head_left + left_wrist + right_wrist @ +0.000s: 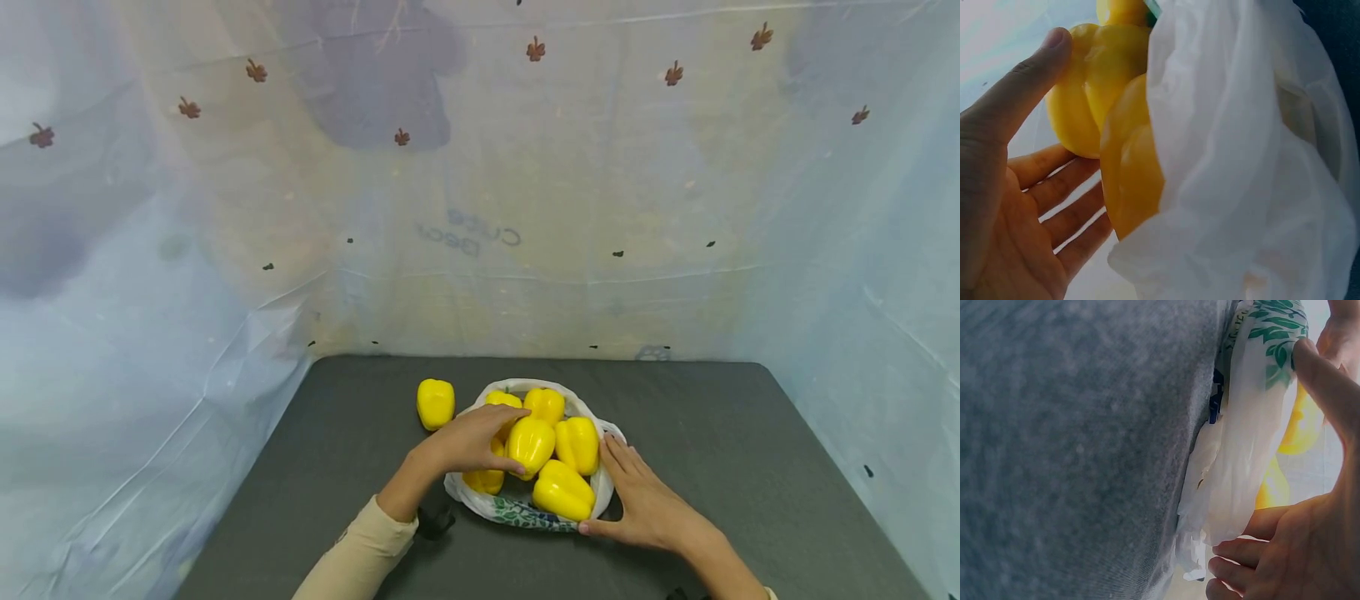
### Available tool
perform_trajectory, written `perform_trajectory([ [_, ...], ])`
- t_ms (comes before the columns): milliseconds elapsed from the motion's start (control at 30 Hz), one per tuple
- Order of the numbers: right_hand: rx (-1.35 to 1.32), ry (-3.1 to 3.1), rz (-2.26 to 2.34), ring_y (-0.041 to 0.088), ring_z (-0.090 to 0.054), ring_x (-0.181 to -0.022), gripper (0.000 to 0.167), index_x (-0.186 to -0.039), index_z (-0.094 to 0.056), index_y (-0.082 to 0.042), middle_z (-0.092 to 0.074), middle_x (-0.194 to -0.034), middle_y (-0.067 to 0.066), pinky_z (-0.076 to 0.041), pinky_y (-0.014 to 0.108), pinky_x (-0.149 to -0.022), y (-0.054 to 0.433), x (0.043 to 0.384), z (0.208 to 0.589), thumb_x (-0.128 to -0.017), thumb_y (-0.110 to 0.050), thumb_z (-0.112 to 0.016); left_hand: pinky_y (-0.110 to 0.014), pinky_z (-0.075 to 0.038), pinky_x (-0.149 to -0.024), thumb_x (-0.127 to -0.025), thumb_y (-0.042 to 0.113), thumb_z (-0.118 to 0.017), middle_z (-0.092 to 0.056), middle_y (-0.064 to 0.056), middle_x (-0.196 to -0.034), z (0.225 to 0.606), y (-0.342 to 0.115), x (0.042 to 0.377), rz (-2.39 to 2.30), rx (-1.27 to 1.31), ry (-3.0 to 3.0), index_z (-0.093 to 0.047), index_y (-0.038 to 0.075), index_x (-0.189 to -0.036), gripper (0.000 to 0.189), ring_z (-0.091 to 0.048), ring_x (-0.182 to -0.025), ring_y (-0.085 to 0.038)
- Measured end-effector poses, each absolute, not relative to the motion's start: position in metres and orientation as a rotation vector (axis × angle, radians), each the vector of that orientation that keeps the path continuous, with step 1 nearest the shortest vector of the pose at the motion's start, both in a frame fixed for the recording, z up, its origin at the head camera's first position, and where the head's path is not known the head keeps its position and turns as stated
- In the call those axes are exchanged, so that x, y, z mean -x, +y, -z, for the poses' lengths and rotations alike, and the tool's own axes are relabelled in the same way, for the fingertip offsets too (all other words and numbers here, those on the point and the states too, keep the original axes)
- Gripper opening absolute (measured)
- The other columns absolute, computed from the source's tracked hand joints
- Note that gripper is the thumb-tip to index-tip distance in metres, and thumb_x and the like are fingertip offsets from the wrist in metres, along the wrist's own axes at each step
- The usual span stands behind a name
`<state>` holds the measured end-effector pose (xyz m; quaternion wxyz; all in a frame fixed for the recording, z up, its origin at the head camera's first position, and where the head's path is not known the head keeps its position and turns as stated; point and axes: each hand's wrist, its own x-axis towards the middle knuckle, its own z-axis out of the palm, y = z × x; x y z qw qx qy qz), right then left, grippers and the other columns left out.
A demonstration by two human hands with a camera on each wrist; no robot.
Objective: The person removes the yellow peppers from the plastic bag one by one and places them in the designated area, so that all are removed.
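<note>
dark grey table (720, 433), pale curtain (675, 183), brown leaf prints (536, 50)

The peppers (531, 447) are yellow — the bag (528, 515) white, printed with green leaves (1280, 356).

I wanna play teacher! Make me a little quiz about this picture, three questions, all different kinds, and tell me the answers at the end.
1. Pick one: what colour are the peppers?
A) green
B) yellow
C) red

2. True or false: every pepper is inside the bag.

3. Fill the gap: the ____ hand holds a pepper between thumb and fingers, while the other hand touches the bag.

Key:
1. B, yellow.
2. False: a lone pepper sits outside it, on the dark tabletop.
3. Left.
</note>
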<state>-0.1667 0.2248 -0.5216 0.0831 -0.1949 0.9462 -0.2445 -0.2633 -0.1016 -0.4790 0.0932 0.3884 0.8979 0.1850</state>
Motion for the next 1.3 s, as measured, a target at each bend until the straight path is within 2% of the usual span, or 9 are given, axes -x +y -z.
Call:
perform_trajectory([
  [100,0.577,2.822,0.722,0.043,-0.011,-0.164,0.135,-0.17,-0.015,0.003,-0.011,-0.178,0.023,0.003,0.032,-0.133,0.225,0.166,0.52,-0.082,-0.081,-0.074,-0.039,-0.047,-0.119,-0.091,0.063,-0.079,-0.05,0.004,-0.163,0.482,-0.103,0.263,-0.601,-1.16,2.659,-0.04,0.021,-0.167,0.095,-0.052,-0.145,-0.017],
  [200,0.585,2.827,0.708,0.044,-0.013,-0.164,0.135,-0.17,-0.015,0.004,-0.012,-0.177,0.024,-0.012,0.06,-0.132,0.224,0.166,0.519,-0.083,-0.08,-0.074,-0.036,-0.05,-0.115,-0.091,0.062,-0.08,-0.051,0.004,-0.161,0.485,-0.106,0.263,-0.672,-1.162,2.644,-0.04,0.022,-0.167,0.095,-0.056,-0.141,-0.016],
  [300,0.599,2.834,0.696,0.047,-0.014,-0.163,0.135,-0.169,-0.016,0.006,-0.013,-0.177,0.027,-0.016,0.066,-0.129,0.224,0.166,0.518,-0.083,-0.08,-0.074,-0.034,-0.051,-0.114,-0.091,0.059,-0.081,-0.052,0.003,-0.159,0.487,-0.109,0.262,-0.747,-1.152,2.624,-0.039,0.022,-0.167,0.095,-0.057,-0.139,-0.016],
  [600,0.562,2.821,0.695,0.044,-0.012,-0.164,0.136,-0.17,-0.014,0.004,-0.011,-0.178,0.023,-0.015,0.066,-0.13,0.224,0.167,0.519,-0.082,-0.082,-0.074,-0.044,-0.051,-0.116,-0.093,0.049,-0.084,-0.048,-0.003,-0.16,0.489,-0.12,0.261,-0.941,-1.153,2.592,-0.038,0.015,-0.166,0.093,-0.054,-0.141,-0.023],
  [900,0.6,2.817,0.705,0.046,-0.013,-0.163,0.135,-0.169,-0.015,0.005,-0.011,-0.177,0.025,-0.015,0.066,-0.13,0.223,0.167,0.519,-0.083,-0.079,-0.075,-0.048,-0.049,-0.118,-0.094,0.051,-0.082,-0.044,-0.007,-0.163,0.487,-0.133,0.259,-0.956,-1.095,2.661,-0.034,0.014,-0.167,0.095,-0.052,-0.144,-0.026],
  [1033,0.573,2.798,0.738,0.043,-0.01,-0.164,0.134,-0.17,-0.014,0.003,-0.01,-0.178,0.023,0.001,0.041,-0.134,0.223,0.167,0.52,-0.083,-0.078,-0.076,-0.051,-0.047,-0.118,-0.094,0.05,-0.083,-0.046,-0.008,-0.16,0.483,-0.14,0.258,-1.003,-1.074,2.67,-0.036,0.012,-0.166,0.094,-0.051,-0.144,-0.028],
  [1133,0.558,2.795,0.755,0.042,-0.009,-0.165,0.134,-0.17,-0.014,0.002,-0.009,-0.179,0.022,0.011,0.025,-0.129,0.223,0.167,0.521,-0.083,-0.077,-0.077,-0.049,-0.046,-0.12,-0.094,0.046,-0.084,-0.046,-0.006,-0.161,0.481,-0.146,0.258,-1.036,-1.094,2.677,-0.038,0.014,-0.165,0.091,-0.05,-0.145,-0.027],
  [1200,0.574,2.81,0.744,0.043,-0.011,-0.164,0.134,-0.17,-0.015,0.003,-0.011,-0.178,0.022,0.006,0.032,-0.132,0.223,0.167,0.522,-0.083,-0.078,-0.076,-0.047,-0.044,-0.122,-0.094,0.041,-0.085,-0.045,-0.005,-0.161,0.481,-0.15,0.258,-1.074,-1.115,2.669,-0.038,0.014,-0.164,0.089,-0.049,-0.147,-0.025],
  [1300,0.591,2.814,0.728,0.045,-0.012,-0.164,0.133,-0.17,-0.015,0.004,-0.011,-0.178,0.023,-0.009,0.058,-0.133,0.223,0.168,0.521,-0.083,-0.077,-0.077,-0.047,-0.045,-0.121,-0.093,0.036,-0.087,-0.044,-0.007,-0.162,0.479,-0.157,0.26,-1.112,-1.153,2.676,-0.038,0.01,-0.163,0.089,-0.048,-0.147,-0.026],
])
